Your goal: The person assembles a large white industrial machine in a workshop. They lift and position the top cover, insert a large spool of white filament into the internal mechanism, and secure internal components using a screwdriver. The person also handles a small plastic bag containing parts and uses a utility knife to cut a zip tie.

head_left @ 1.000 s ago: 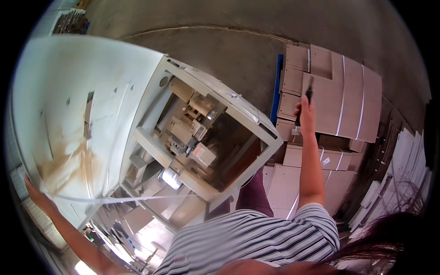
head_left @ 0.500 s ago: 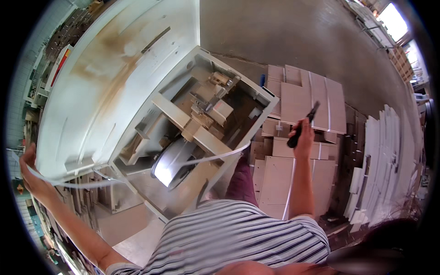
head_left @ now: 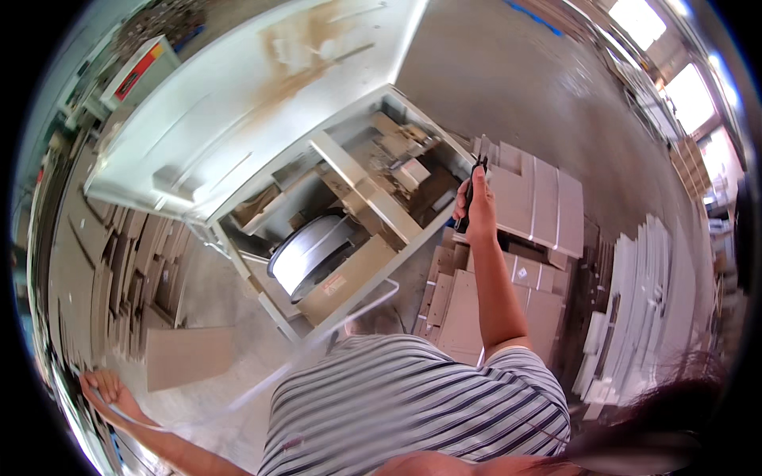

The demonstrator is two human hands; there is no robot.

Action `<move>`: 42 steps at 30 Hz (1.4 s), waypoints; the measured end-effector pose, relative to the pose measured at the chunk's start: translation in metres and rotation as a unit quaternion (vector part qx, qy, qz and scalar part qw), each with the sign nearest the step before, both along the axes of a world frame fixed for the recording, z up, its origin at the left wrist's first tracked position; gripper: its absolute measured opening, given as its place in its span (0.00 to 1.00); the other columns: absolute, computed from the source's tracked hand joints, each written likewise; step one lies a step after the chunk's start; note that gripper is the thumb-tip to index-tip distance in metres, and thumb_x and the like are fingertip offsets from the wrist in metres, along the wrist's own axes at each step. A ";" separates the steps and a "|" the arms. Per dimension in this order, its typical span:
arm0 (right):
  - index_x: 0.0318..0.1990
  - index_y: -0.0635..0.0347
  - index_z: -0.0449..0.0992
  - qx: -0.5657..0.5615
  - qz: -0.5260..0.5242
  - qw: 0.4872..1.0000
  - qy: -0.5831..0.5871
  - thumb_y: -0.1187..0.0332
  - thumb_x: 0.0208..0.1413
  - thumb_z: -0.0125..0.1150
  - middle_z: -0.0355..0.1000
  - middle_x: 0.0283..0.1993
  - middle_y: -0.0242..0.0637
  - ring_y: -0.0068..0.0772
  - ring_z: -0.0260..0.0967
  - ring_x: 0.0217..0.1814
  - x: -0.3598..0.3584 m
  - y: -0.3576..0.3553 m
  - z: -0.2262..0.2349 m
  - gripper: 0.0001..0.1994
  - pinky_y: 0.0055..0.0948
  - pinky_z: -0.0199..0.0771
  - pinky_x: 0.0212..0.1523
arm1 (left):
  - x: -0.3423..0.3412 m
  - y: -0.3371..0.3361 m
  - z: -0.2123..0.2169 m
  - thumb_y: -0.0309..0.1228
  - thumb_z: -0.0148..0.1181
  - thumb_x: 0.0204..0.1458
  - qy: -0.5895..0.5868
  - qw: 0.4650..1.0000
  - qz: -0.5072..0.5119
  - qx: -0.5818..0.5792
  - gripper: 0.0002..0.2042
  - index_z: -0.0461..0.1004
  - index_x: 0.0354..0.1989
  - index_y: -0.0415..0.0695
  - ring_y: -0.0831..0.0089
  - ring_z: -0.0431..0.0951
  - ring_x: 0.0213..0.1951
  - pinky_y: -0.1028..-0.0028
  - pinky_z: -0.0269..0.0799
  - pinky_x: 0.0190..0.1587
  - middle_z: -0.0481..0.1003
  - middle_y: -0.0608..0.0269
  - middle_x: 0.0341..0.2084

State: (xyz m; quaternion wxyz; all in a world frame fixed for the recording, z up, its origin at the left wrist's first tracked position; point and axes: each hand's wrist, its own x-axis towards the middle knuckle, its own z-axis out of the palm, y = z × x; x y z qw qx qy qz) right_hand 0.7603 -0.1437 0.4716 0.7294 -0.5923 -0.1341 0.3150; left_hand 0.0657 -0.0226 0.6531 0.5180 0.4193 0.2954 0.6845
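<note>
My left hand [head_left: 111,395] is at the far lower left, its fingers closed on a white plastic strap [head_left: 274,379]. The strap runs in a loose curve across the front of an open machine cabinet [head_left: 377,274] and bends up beside its near wall. Raised over the cabinet's right corner, my right hand [head_left: 482,213] grips black-handled pliers [head_left: 478,168], jaws pointing away from me. Inside the cabinet sits a big reel of white strap [head_left: 313,250] with black flanges, beside a cross beam [head_left: 365,186] and dusty mechanical parts [head_left: 405,151].
The cabinet's white lid [head_left: 262,87] stands raised at the back, stained brown. Strapped stacks of flat brown panels [head_left: 536,194] lie to the right, with long white strips [head_left: 635,293] beyond. More panels [head_left: 135,270] are stacked on the left, near a loose sheet [head_left: 190,353].
My left hand has dropped down and nearer, drawing the strap off the cabinet's top to its front side. My right hand with the pliers has moved left and away, toward the cabinet corner.
</note>
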 end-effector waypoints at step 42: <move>0.54 0.56 0.69 0.047 0.127 0.934 -0.331 0.53 0.56 0.61 0.64 0.20 0.29 0.16 0.55 0.16 -0.426 0.341 0.249 0.23 0.20 0.57 0.19 | -0.681 -0.162 -0.362 0.31 0.62 0.53 0.595 0.597 0.154 -0.515 0.37 0.49 0.69 0.48 0.57 0.59 0.63 0.61 0.56 0.64 0.59 0.50 0.63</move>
